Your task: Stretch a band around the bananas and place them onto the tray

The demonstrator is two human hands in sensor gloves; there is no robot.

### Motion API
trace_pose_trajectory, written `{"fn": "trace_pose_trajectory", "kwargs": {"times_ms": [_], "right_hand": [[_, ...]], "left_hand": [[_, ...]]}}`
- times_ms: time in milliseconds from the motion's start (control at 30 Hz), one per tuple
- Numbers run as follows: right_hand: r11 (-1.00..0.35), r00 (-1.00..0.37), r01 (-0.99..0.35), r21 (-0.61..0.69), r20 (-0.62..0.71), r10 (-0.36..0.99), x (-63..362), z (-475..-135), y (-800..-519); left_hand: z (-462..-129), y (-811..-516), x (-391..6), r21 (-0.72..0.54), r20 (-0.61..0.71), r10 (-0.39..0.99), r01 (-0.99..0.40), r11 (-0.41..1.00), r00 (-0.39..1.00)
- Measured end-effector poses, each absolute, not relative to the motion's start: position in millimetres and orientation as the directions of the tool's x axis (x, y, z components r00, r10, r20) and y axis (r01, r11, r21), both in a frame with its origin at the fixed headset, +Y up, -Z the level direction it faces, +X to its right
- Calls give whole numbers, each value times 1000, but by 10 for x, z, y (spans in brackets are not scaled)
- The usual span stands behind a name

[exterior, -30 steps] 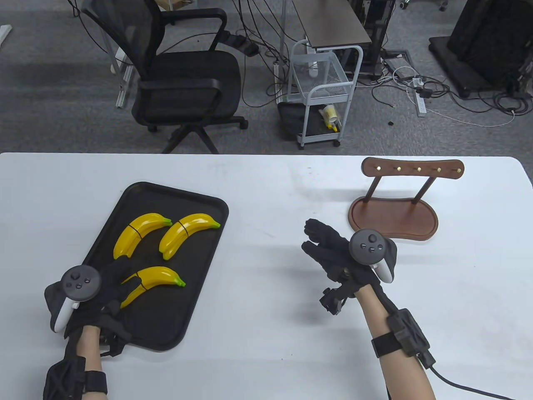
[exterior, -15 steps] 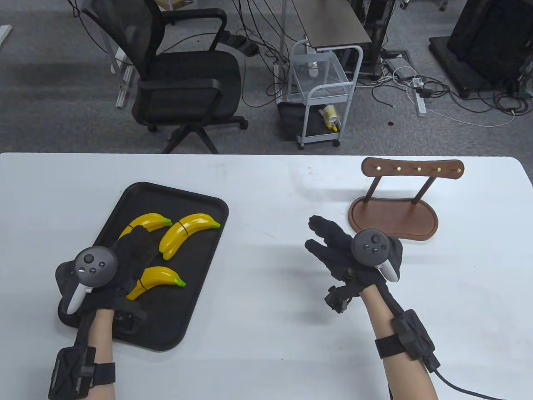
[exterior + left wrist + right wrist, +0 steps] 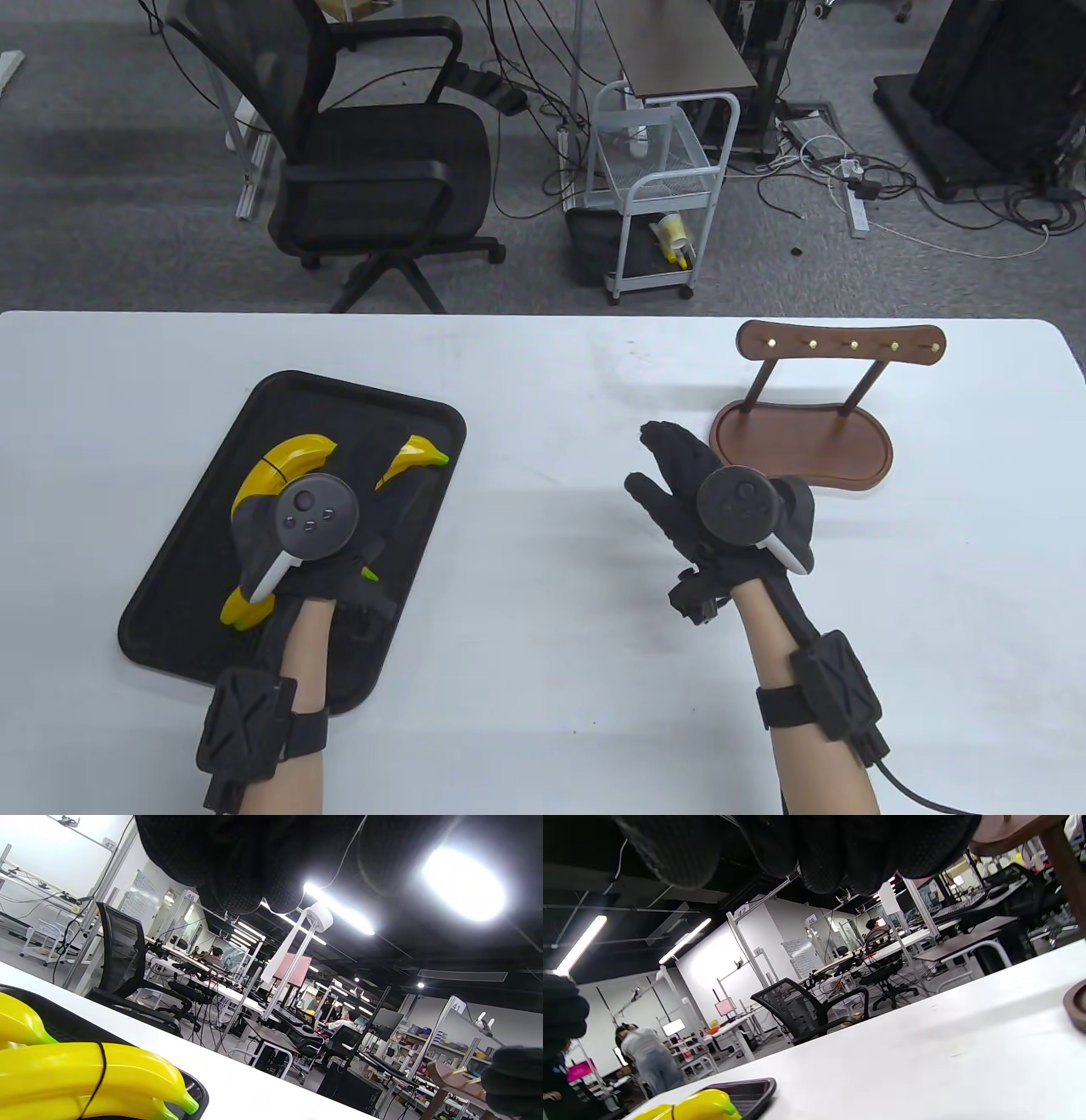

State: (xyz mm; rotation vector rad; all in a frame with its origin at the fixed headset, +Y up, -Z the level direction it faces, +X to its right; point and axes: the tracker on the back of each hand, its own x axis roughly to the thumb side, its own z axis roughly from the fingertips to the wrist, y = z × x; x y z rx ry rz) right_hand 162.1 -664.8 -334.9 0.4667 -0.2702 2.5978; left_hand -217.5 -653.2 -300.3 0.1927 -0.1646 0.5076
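There are three bananas on one black tray [image 3: 170, 586]. The far-left banana [image 3: 284, 463] has a thin black band [image 3: 273, 465] around it. The far-right banana [image 3: 416, 454] is half hidden, so only its green-tipped end shows in the table view. The near banana [image 3: 242, 607] peeks out under the left hand [image 3: 339, 543], with its yellow end at one side and its green tip at the other. In the left wrist view a banana right under the camera [image 3: 85, 1073] has a thin black band [image 3: 98, 1077] around it too.

There are two hands in black gloves. The left hand is over the middle of the tray, on top of the bananas. I cannot tell if its fingers are curled or holding anything, because the tracker [image 3: 310, 514] covers them. The right hand [image 3: 704, 501] hangs above the white table [image 3: 543, 679] with straight, loose fingers and holds nothing. It is just beside one brown wooden rack [image 3: 806, 416].

Half a second ago the left hand was at the near-left part of the tray. Now it has moved right and farther in, and it hides more of the bananas. The right hand has stayed almost in the same spot. The three bananas lie where they did before
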Motion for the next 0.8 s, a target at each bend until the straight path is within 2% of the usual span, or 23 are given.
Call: {"fn": "trace_pose_trajectory", "kwargs": {"times_ms": [133, 367, 800], "right_hand": [[-911, -886, -381, -158, 343, 311, 1500, -3294, -6687], [-963, -957, -144, -229, 282, 76, 1336, -3232, -6812], [-976, -959, -61, -209, 285, -1, 1231, -3241, -6995]], "left_hand": [[-3010, -6606, -2015, 157, 195, 441, -472, 867, 876], [-3037, -6755, -1820, 156, 162, 288, -313, 937, 944], [-3087, -6947, -1692, 107, 127, 157, -171, 979, 979]]}}
